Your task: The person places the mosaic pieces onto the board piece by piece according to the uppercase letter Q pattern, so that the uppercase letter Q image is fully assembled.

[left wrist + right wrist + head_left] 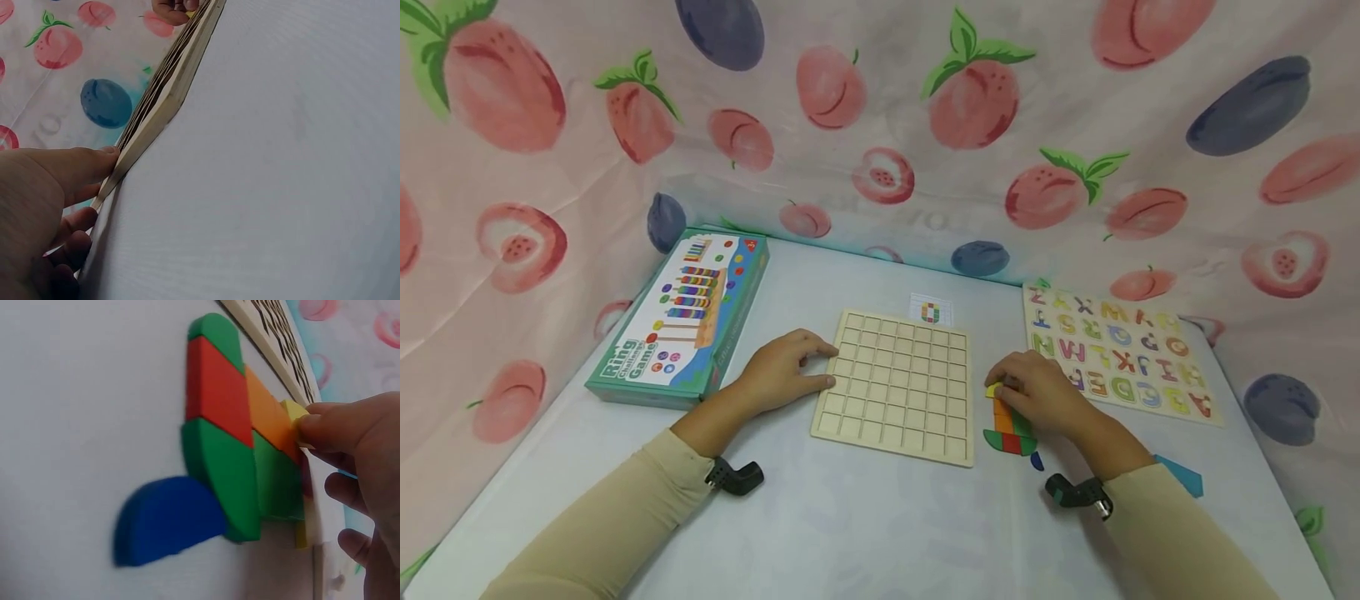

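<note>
A pale wooden board [891, 387] with a grid of square recesses lies mid-table. My left hand [782, 371] rests at its left edge, thumb and fingertips touching the side. To the board's right, my right hand [1037, 387] pinches a yellow block [292, 409] at the far end of a cluster of coloured blocks. In the right wrist view, the cluster has a red block [219, 390], an orange block [265, 406] and a green curved block [222, 475]. A blue half-round block [172, 519] lies at its near side. The hand partly hides the cluster in the head view.
A small pattern card [931, 311] lies behind the board. At the left is a Ring Challenge Game box [677, 321]; at the right back, an alphabet puzzle sheet [1120, 358]. A blue flat piece [1182, 476] shows beside the right forearm. Fruit-print cloth [887, 100] hangs behind.
</note>
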The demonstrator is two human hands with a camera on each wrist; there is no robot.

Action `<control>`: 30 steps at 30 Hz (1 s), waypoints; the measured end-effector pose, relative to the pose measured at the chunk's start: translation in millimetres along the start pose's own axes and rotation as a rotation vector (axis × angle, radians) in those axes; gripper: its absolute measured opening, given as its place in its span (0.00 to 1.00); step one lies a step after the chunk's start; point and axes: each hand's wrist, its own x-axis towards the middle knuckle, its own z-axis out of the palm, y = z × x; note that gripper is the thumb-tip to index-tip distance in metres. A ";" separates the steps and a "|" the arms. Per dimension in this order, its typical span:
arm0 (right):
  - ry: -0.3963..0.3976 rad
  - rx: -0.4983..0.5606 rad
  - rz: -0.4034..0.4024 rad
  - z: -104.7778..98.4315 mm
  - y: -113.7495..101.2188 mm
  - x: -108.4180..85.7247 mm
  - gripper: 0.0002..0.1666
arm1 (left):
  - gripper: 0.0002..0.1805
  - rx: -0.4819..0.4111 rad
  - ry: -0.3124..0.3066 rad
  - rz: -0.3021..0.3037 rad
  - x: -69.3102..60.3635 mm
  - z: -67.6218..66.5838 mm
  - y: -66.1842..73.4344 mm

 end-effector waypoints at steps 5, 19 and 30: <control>-0.016 0.031 0.005 -6.5 -1.0 7.3 0.09 | 0.24 -0.003 0.009 -0.008 -0.4 -1.1 0.2; -0.013 0.150 0.057 -12.8 -13.1 39.1 0.08 | 0.24 -0.018 0.006 -0.018 -1.0 -0.9 -1.5; -0.006 0.269 0.007 -4.3 -35.4 73.2 0.07 | 0.24 -0.023 0.008 -0.014 0.9 2.0 -4.3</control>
